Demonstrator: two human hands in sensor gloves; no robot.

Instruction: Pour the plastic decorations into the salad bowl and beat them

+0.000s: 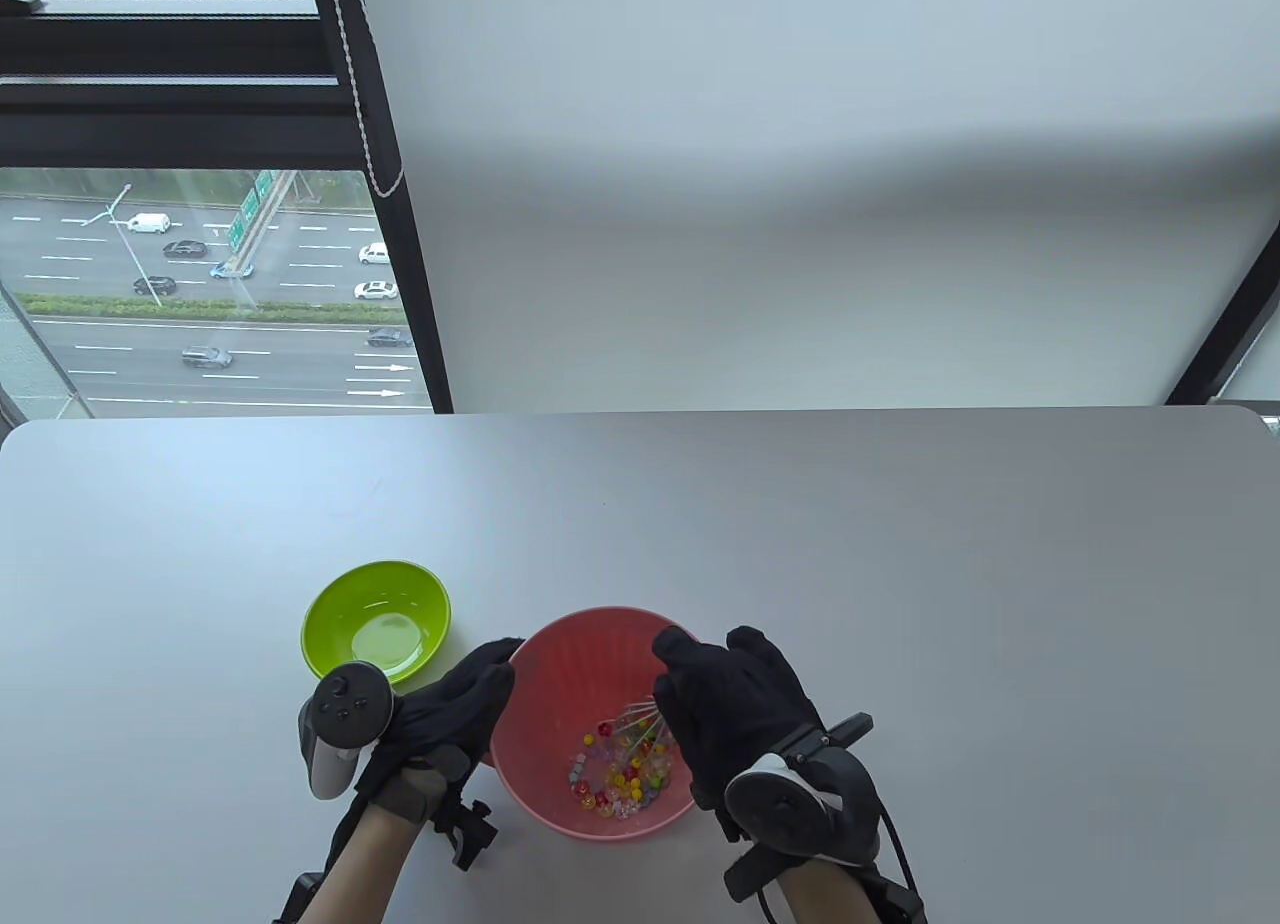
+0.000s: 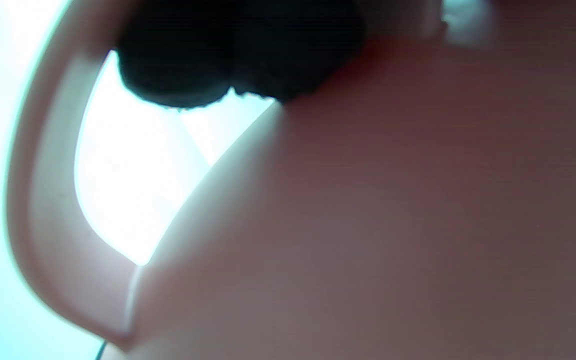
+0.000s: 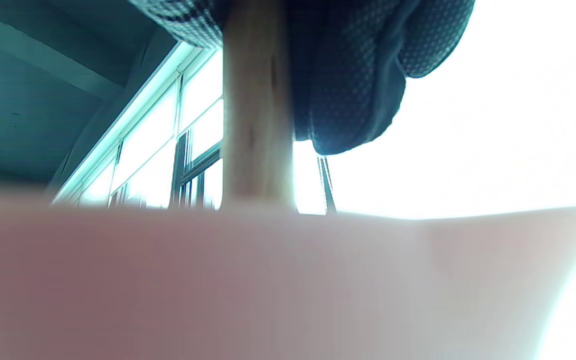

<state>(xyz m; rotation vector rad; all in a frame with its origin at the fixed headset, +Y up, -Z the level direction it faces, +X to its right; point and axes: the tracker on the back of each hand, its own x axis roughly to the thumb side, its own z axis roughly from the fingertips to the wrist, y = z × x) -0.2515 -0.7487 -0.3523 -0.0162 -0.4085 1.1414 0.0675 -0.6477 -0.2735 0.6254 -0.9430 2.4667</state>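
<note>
A pink salad bowl (image 1: 560, 664) stands near the table's front edge with several small coloured plastic decorations (image 1: 620, 774) on its bottom. My right hand (image 1: 725, 709) is over the bowl's right side and grips a wire whisk (image 1: 640, 726) by its wooden handle (image 3: 255, 115); the wire head dips among the decorations. My left hand (image 1: 455, 709) lies against the bowl's left outer wall (image 2: 393, 200), its fingertips (image 2: 238, 55) curled onto the rim. The green bowl (image 1: 376, 619) stands left of the pink one and looks empty.
The white table (image 1: 900, 564) runs wide to the right and back. Its far edge meets a window and a white blind. The pink bowl's rim (image 3: 288, 235) fills the lower half of the right wrist view.
</note>
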